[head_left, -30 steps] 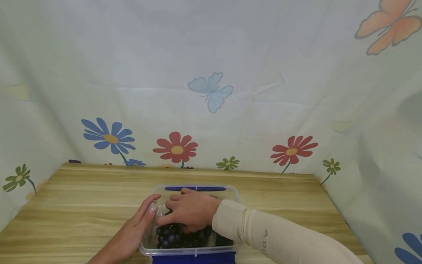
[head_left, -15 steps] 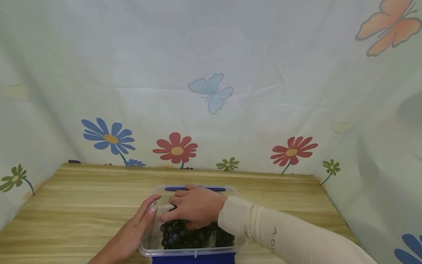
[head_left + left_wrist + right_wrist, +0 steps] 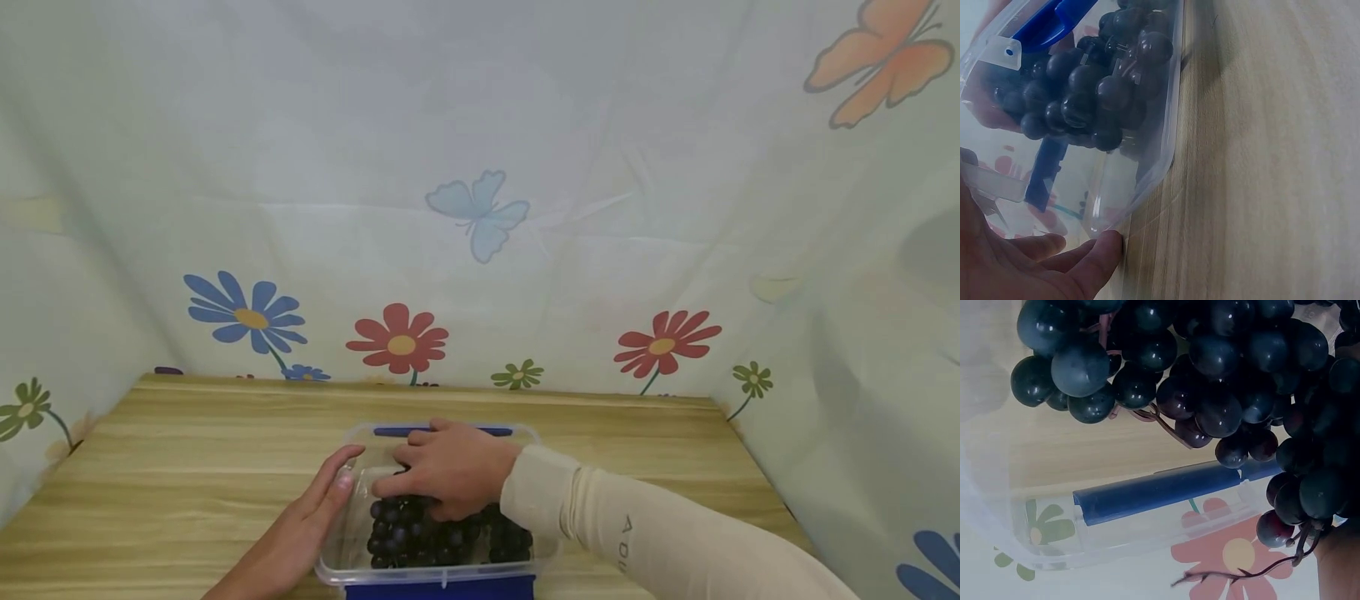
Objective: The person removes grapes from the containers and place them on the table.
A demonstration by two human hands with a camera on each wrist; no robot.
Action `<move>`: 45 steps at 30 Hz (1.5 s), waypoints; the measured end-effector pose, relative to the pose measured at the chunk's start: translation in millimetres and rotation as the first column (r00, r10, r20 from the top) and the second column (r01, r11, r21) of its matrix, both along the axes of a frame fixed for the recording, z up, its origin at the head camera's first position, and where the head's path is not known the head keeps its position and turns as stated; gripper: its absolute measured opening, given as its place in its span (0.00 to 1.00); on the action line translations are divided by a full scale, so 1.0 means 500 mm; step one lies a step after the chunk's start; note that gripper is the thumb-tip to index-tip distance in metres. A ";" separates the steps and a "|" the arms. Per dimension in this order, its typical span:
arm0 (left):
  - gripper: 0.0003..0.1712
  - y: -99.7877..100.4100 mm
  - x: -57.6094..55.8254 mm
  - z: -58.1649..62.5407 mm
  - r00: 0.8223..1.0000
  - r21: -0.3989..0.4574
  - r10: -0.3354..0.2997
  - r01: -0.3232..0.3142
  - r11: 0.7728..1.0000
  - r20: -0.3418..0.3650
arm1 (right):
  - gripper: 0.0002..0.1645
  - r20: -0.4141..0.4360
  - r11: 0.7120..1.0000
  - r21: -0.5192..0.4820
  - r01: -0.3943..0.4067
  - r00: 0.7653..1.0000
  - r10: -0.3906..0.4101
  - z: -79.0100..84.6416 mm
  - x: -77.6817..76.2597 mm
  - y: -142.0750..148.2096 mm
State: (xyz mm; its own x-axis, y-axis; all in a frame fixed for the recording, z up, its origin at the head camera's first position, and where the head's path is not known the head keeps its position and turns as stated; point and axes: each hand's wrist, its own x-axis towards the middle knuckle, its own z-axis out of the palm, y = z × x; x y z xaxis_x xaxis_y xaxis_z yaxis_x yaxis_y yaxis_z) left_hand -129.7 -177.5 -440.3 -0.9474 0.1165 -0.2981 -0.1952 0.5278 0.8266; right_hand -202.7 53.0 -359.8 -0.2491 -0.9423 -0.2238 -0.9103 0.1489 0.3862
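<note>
Dark grapes point(image 3: 401, 533) lie in a clear plastic box point(image 3: 386, 575) with blue clips at the near edge of the table. My right hand point(image 3: 457, 468) reaches into the box from the right and grips a bunch from above; its fingertips are hidden among the fruit. More dark grapes point(image 3: 512, 537) show beside it, under the sleeve. In the right wrist view, a bare stem point(image 3: 1254, 574) sticks out from the grapes near the hand. My left hand point(image 3: 303, 521) rests against the box's left wall, fingers extended along the outside, as the left wrist view shows at the corner.
The box stands on a wood-grain table point(image 3: 225, 467). A blue clip point(image 3: 442, 432) is on its far side and a wide blue clip point(image 3: 442, 590) on the near side. A pale curtain point(image 3: 562, 275) printed with flowers and butterflies surrounds the table.
My right hand has shifted a little to the right and away from me, and the grapes under it have moved slightly right. My left hand and the box have stayed in place.
</note>
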 end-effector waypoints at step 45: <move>0.34 -0.003 0.008 0.001 0.997 -0.030 -0.026 0.024 0.999 -0.077 | 0.32 -0.020 0.996 -0.014 -0.089 0.996 0.089 -0.009 -0.003 0.015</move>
